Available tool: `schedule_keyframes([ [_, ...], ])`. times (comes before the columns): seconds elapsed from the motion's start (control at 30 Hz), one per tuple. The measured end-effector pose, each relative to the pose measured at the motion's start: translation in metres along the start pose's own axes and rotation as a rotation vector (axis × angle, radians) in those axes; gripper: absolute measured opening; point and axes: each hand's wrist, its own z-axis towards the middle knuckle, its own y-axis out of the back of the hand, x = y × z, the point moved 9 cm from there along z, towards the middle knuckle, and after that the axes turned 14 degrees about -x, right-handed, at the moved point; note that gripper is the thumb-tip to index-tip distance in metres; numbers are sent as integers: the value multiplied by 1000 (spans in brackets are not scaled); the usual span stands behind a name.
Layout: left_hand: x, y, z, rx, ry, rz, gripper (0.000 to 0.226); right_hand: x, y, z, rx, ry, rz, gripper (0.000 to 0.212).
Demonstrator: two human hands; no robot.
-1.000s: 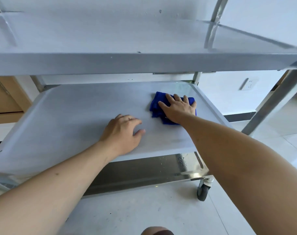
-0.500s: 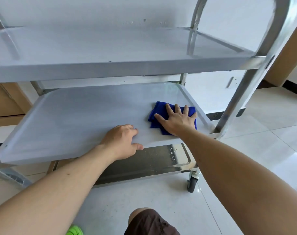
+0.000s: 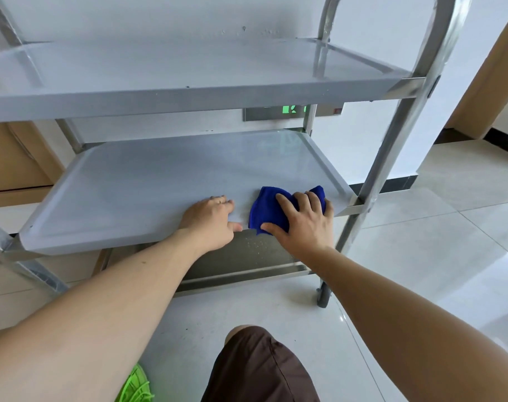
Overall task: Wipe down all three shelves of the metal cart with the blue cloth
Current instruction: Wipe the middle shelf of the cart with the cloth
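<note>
The right hand [image 3: 303, 224] lies spread on the blue cloth [image 3: 271, 208], fingers fairly straight and fanned over it, thumb along its near edge, pressing it flat rather than clutching it. The one cloth is bunched at the front right corner of the middle shelf [image 3: 148, 184], its lower edge hanging just over the shelf's front lip. Just beside it, not touching, the left hand [image 3: 210, 220] rests on the same front lip, fingers laid over the shelf surface and thumb pointing toward the cloth; it holds nothing apart from that edge, and how tightly it grips the lip I cannot tell.

The metal cart [image 3: 397, 134] shows three shelves: the top shelf [image 3: 189, 74] above, the middle one under both hands, and the bottom shelf [image 3: 247, 256] below, with water droplets on it beneath the cloth. One caster wheel [image 3: 323, 297] is visible at the front right leg, standing on the pale tiled floor [image 3: 449, 242].

Nearer the camera are one knee in brown shorts [image 3: 258, 369] and one bright green shoe [image 3: 136, 384]. Two bare forearms reach in from below.
</note>
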Motion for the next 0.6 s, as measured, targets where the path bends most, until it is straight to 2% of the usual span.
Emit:
schedule_keyframes([
  [0.1,-1,-2,2,11,23,-4,67,3,15,-11,-168,-2,68,46],
  [0.2,-3,-4,7,7,57,-51,68,2,23,-27,-264,-74,164,43],
  [0.27,-6,-6,10,-13,61,-65,67,1,16,-45,-221,-113,233,43],
  [0.37,-9,-9,12,-42,69,-58,65,-5,-10,-78,-48,-158,253,45],
  [0.4,-10,-8,12,-79,73,-71,61,-8,-20,-89,8,-186,249,45],
  [0.47,-19,3,5,-254,24,-73,50,-15,-37,-107,92,-246,238,43],
  [0.57,-45,17,-25,-583,-164,-80,37,-20,-56,-121,147,-280,224,43],
  [0.6,-53,14,-37,-644,-249,-120,34,-20,-62,-123,163,-274,222,43],
])
